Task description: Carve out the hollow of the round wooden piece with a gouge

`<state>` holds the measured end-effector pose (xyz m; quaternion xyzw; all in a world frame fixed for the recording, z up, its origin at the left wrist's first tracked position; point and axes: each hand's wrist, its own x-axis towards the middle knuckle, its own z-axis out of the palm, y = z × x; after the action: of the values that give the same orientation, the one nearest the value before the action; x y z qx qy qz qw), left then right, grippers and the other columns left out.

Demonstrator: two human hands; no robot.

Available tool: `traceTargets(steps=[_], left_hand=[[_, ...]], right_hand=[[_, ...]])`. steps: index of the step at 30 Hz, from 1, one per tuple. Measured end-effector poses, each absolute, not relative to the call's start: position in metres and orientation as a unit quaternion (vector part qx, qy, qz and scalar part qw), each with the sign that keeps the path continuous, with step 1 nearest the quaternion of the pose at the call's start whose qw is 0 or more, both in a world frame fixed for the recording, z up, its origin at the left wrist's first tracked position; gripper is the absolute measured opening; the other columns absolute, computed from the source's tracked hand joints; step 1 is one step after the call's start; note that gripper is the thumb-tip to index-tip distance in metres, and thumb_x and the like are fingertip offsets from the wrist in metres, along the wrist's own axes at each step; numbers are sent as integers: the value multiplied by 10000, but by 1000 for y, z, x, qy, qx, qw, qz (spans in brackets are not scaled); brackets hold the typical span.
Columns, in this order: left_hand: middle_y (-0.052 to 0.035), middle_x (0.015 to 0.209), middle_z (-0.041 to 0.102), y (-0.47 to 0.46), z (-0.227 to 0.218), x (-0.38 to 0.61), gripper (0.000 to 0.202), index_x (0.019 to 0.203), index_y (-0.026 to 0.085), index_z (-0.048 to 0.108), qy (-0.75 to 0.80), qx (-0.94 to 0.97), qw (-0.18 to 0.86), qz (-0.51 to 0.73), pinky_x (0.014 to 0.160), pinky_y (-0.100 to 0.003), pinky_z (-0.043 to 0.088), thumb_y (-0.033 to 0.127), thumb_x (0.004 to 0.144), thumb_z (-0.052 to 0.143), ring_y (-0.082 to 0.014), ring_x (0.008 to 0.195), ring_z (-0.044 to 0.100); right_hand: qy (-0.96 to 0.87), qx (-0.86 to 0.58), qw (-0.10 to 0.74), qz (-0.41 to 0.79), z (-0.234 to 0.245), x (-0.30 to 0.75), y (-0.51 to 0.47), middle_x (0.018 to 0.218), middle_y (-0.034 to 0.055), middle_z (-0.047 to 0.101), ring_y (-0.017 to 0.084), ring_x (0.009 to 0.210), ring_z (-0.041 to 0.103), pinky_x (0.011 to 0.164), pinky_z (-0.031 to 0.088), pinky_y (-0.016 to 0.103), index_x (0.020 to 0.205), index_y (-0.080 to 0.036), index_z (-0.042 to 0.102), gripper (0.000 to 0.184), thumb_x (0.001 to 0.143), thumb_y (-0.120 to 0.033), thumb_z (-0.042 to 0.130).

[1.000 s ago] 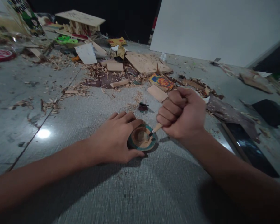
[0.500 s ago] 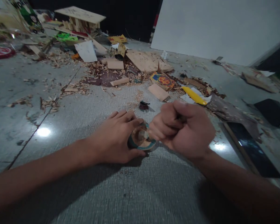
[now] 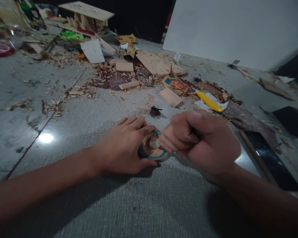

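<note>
A small round dish (image 3: 152,154) with a teal rim stands on the textured grey surface, brownish powder or paste inside it and a paler patch at its middle. My left hand (image 3: 125,145) is wrapped round the dish's left side, thumb at the near edge and fingers at the far edge. At the dish's right rim, my right hand (image 3: 201,140) is closed in a fist, its lower fingers over the edge. Whatever the fist holds, if anything, is hidden. Just beyond the dish lies a small dark crumpled piece (image 3: 155,111).
Wood shavings and offcuts lie across the back, around a flat board (image 3: 159,62). A yellow serrated tool (image 3: 210,101) and a phone-like dark slab (image 3: 272,158) are on the right. A stick model with a flat roof (image 3: 86,11) stands far left; a white panel (image 3: 233,29) stands behind.
My right hand has shifted slightly right and is turned a little, still closed at the rim. The whole view has moved slightly; my left hand keeps its hold on the dish.
</note>
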<state>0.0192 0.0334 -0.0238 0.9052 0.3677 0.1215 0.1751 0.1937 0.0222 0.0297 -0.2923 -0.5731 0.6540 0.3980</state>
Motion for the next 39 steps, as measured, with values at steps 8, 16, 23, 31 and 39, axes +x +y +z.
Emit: traceTargets(steps=[8, 16, 23, 31, 39], left_hand=[[-144, 1088, 607, 32, -25, 22, 734, 1271, 141, 605, 374, 907, 150, 122, 915, -548, 480, 622, 729, 721, -370, 1042, 592], [-127, 1149, 599, 32, -22, 23, 758, 1317, 176, 564, 379, 909, 144, 100, 949, -540, 454, 623, 728, 732, -362, 1098, 567], [-110, 1140, 603, 32, -23, 22, 741, 1281, 184, 570, 378, 909, 144, 103, 955, -527, 450, 638, 718, 732, -346, 1094, 561], [-135, 1077, 611, 29, -26, 24, 743, 1101, 140, 548, 400, 902, 120, 109, 886, -539, 469, 738, 686, 694, -353, 1014, 576], [-94, 994, 613, 29, -25, 24, 671, 1001, 186, 517, 397, 903, 126, 105, 886, -525, 457, 752, 684, 692, -338, 988, 579]], right_hand=[[-423, -241, 454, 746, 15, 205, 42, 428, -77, 100, 76, 364, 83, 354, 150, 250, 520, -216, 174, 480, 843, -337, 508], [-216, -345, 545, 733, 4, 206, 48, 427, -81, 55, 78, 360, 25, 314, 85, 230, 532, -227, 119, 443, 864, -313, 399], [-204, -374, 574, 700, 18, 204, 49, 429, -78, 57, 84, 362, 37, 320, 86, 244, 540, -231, 117, 451, 895, -269, 392], [-348, -334, 598, 639, 20, 184, 27, 412, -63, 154, 80, 338, 138, 316, 177, 233, 466, -206, 281, 585, 1008, -399, 384], [-497, -275, 554, 608, 18, 183, 18, 426, -60, 212, 75, 378, 194, 359, 201, 248, 493, -189, 263, 652, 916, -543, 612]])
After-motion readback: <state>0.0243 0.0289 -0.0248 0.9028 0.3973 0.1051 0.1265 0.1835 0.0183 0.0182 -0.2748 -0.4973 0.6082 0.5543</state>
